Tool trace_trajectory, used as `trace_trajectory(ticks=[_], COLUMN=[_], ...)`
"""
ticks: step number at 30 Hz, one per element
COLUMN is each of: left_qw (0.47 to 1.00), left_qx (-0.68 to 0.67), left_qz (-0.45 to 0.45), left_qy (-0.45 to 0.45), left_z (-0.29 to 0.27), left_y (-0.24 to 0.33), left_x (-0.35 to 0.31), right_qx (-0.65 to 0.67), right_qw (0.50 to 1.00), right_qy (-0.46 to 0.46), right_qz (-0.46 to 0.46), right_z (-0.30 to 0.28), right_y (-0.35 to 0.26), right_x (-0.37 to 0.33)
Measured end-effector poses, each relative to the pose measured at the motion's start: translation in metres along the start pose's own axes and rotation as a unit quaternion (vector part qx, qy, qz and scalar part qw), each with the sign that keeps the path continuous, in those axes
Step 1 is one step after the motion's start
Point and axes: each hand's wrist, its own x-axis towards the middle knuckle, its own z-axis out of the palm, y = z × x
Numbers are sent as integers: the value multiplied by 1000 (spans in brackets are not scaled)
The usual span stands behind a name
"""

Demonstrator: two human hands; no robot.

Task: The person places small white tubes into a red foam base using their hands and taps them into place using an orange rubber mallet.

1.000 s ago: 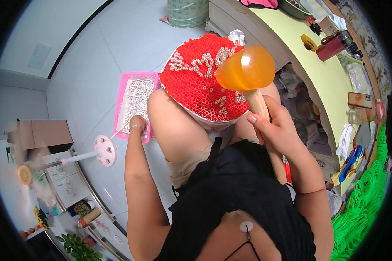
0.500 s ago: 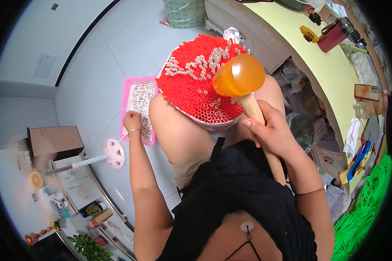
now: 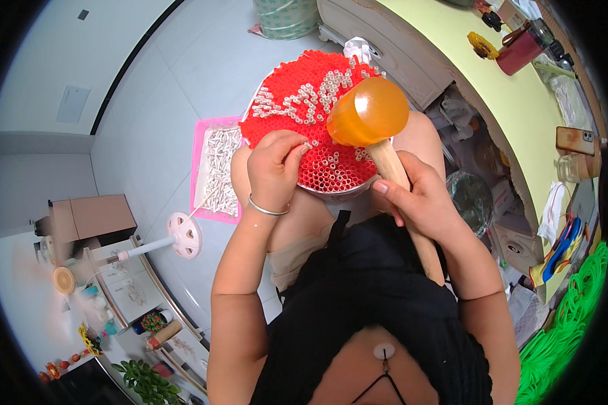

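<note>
A round bundle of upright red tubes [image 3: 287, 77] is packed in a white container [image 3: 341, 196] between my knees. Small white cylindrical plugs [image 3: 307, 101] fill some tubes in patches. My left hand [image 3: 273, 172] is over the bundle's near-left part, thumb and fingers pinched on a small white plug [image 3: 309, 145] at the tube tops. In my right hand [image 3: 422, 196], fingers wrap round the wooden handle of a mallet [image 3: 371, 113]. Its amber, translucent head hangs over the bundle's right side and hides some tubes.
To the left, a pink tray [image 3: 197, 162] holds many loose white plugs [image 3: 221, 158]. Near it is a pale pink wheel-shaped disc [image 3: 184, 235] on a rod. A yellow-green table [image 3: 479, 88] curves along the right, carrying a phone [image 3: 574, 140] and a dark red bottle [image 3: 520, 50]. Green cord [image 3: 561, 324] lies lower right.
My left hand has come from the plug tray to the red tubes, now pinching a white plug. My right hand and the mallet have barely moved.
</note>
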Motion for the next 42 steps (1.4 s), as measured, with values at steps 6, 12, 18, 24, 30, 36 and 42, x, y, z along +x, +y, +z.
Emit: trace_trajectory(ticks=[6,12,18,24,30,36,42], left_qw=[995,986,967,891,844,873,860], left_qx=[81,129,-172,296,322,229,172], left_qz=[60,101,-131,-336,-385,-424,-455], left_qy=[5,-43,138,-66,-191,-77,155], left_z=[5,-2,-38,-76,-62,-59,-99], left_y=[1,-4,-64,-267,-341,-316,-277], left_x=[5,8,-3,-65,-133,-124,-102], right_qx=[-4,-14,-145,-406,-161,-49,-24], right_qw=[1000,1000,985,904,986,998,999], right_qy=[0,-20,-43,-32,-5,30,19], right_qz=[3,13,-83,-126,-37,-20,-15], right_z=[-4,4,21,31,31,16,12], right_y=[5,0,-37,-9,-34,-12,-5], right_x=[0,1,-6,26,3,-6,-6])
